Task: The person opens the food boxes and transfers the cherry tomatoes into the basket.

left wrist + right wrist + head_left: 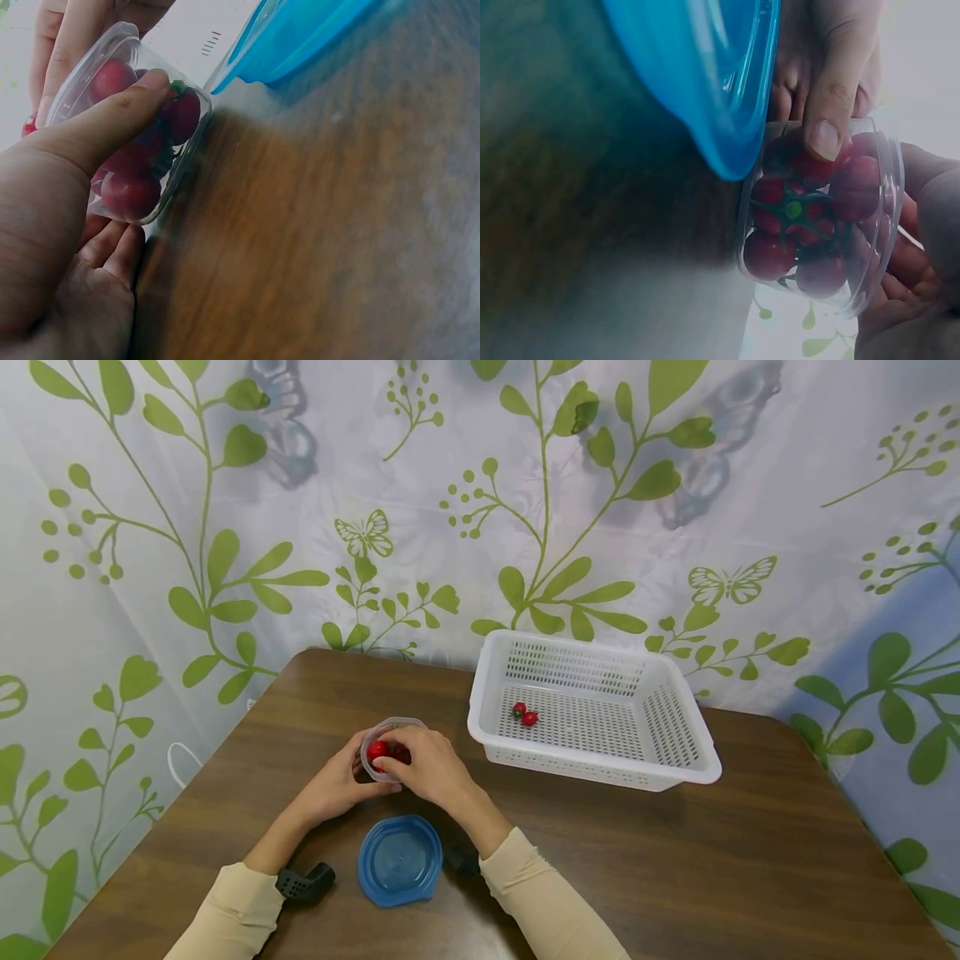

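My left hand (339,787) grips a small clear plastic container (399,722) by its side, its thumb lying along the wall. Several red cherry tomatoes (821,274), some with green stems, show through that wall in both wrist views. Over the open mouth, my right hand (433,764) has its thumb and fingers curled at a cherry tomato (378,749) by the rim. Part of a red tomato (28,124) also shows beside the right fingers in the left wrist view. The right fingertips are partly hidden. Just below the hands lies a blue lid (400,860).
A white perforated basket (592,767) stands on the right, towards the back of the brown wooden table (750,860). Two cherry tomatoes (529,718) lie inside it at the left. A leaf-patterned curtain (420,485) hangs behind the table.
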A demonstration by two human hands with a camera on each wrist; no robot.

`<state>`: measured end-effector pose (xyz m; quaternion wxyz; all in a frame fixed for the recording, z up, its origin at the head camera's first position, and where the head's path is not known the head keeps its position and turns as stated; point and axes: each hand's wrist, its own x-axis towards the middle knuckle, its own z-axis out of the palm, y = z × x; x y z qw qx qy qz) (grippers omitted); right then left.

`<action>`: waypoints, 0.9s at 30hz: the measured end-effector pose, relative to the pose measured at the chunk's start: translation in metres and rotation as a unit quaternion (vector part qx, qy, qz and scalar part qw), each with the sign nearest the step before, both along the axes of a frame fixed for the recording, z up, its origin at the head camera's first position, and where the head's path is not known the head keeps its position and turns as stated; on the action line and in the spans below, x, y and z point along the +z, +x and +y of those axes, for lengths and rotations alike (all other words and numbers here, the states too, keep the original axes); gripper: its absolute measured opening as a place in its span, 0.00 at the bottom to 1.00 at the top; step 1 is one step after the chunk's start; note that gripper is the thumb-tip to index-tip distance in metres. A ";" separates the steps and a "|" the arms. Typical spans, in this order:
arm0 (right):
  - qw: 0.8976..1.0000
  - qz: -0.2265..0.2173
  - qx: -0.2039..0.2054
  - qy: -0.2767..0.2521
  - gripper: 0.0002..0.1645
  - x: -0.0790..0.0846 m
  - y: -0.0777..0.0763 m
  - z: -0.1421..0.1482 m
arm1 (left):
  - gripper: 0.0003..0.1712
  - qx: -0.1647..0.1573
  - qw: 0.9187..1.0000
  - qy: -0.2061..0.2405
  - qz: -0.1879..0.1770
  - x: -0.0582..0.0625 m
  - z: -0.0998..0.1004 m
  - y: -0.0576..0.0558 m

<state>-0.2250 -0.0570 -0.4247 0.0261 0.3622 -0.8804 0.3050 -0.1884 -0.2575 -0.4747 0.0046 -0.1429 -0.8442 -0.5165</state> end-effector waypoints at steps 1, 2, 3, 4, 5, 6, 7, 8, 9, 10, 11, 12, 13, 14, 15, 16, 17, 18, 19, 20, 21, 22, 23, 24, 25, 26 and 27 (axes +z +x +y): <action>1.000 0.001 0.000 -0.002 0.21 0.000 0.000 0.000 | 0.51 0.001 1.000 -0.001 0.000 0.000 0.000 0.000; 1.000 0.000 0.000 -0.005 0.21 0.000 0.000 0.001 | 0.51 0.001 1.000 -0.001 -0.001 0.000 0.000 0.000; 1.000 0.002 0.000 -0.008 0.22 0.000 0.000 0.001 | 0.51 0.002 1.000 -0.002 -0.002 -0.001 0.000 0.000; 1.000 0.003 -0.001 -0.011 0.22 0.001 0.000 0.002 | 0.50 0.002 1.000 -0.002 -0.002 -0.001 0.000 0.000; 1.000 0.006 -0.001 -0.014 0.22 0.001 0.000 0.002 | 0.50 0.003 1.000 -0.003 -0.003 -0.001 0.000 0.000; 1.000 0.009 0.000 -0.017 0.22 0.002 0.001 0.003 | 0.50 0.003 1.000 -0.003 -0.003 -0.001 0.000 0.000; 1.000 0.012 0.003 -0.022 0.22 0.002 0.000 0.004 | 0.50 0.004 1.000 -0.003 -0.005 -0.001 0.000 0.000; 0.999 0.015 0.005 -0.029 0.22 0.003 0.000 0.004 | 0.50 0.005 1.000 -0.005 -0.005 -0.002 0.000 0.000; 0.999 0.020 0.007 -0.033 0.22 0.005 0.000 0.005 | 0.51 0.008 1.000 -0.007 -0.006 -0.002 0.000 0.000; 0.999 0.024 0.009 -0.038 0.22 0.006 0.001 0.005 | 0.51 0.009 1.000 -0.007 -0.007 -0.001 0.000 0.000; 0.999 0.028 0.011 -0.042 0.22 0.007 0.001 0.006 | 0.51 0.009 1.000 -0.008 -0.006 -0.001 0.000 0.001; 0.998 0.032 0.012 -0.047 0.22 0.009 0.001 0.006 | 0.52 0.010 1.000 -0.008 -0.007 -0.001 0.000 0.001; 0.998 0.035 0.010 -0.050 0.22 0.010 0.002 0.007 | 0.52 0.011 1.000 -0.008 -0.009 -0.001 0.000 0.001; 0.998 0.037 0.007 -0.052 0.23 0.013 0.003 0.007 | 0.52 0.011 1.000 -0.009 -0.008 -0.001 0.000 0.001; 0.998 0.039 0.004 -0.053 0.23 0.015 0.004 0.008 | 0.52 0.011 1.000 -0.008 -0.010 -0.001 0.000 0.002; 0.998 0.039 0.001 -0.057 0.22 0.016 0.005 0.009 | 0.53 0.010 1.000 -0.008 -0.009 -0.001 0.000 0.002; 0.997 0.040 -0.002 -0.060 0.22 0.018 0.005 0.009 | 0.53 0.010 1.000 -0.008 -0.009 -0.001 0.000 0.002; 0.997 0.041 -0.004 -0.064 0.22 0.020 0.006 0.010 | 0.53 0.011 1.000 -0.007 -0.012 -0.001 0.000 0.002; 0.997 0.043 -0.006 -0.068 0.22 0.022 0.006 0.011 | 0.53 0.011 1.000 -0.006 -0.013 -0.001 0.000 0.002; 0.996 0.045 -0.008 -0.072 0.22 0.024 0.007 0.012 | 0.53 0.012 1.000 -0.006 -0.014 -0.001 0.000 0.002; 0.996 0.046 -0.008 -0.077 0.22 0.026 0.007 0.013 | 0.54 0.012 1.000 -0.005 -0.015 -0.001 0.000 0.002; 0.995 0.049 -0.007 -0.083 0.22 0.028 0.006 0.015 | 0.54 0.013 1.000 -0.005 -0.017 -0.001 0.000 0.002; 0.995 0.052 -0.006 -0.088 0.22 0.029 0.006 0.016 | 0.54 0.014 1.000 -0.003 -0.019 -0.001 0.000 0.001; 0.994 0.054 -0.005 -0.094 0.22 0.031 0.006 0.017 | 0.55 0.014 1.000 -0.002 -0.021 -0.001 0.000 0.001; 0.993 0.056 -0.003 -0.101 0.22 0.033 0.006 0.019 | 0.55 0.015 1.000 -0.003 -0.021 0.000 0.001 0.001; 0.993 0.058 -0.002 -0.106 0.22 0.035 0.005 0.020 | 0.55 0.016 1.000 -0.004 -0.021 0.000 0.001 0.001; 0.992 0.061 0.000 -0.113 0.21 0.037 0.005 0.022 | 0.55 0.017 1.000 -0.005 -0.022 0.000 0.001 0.000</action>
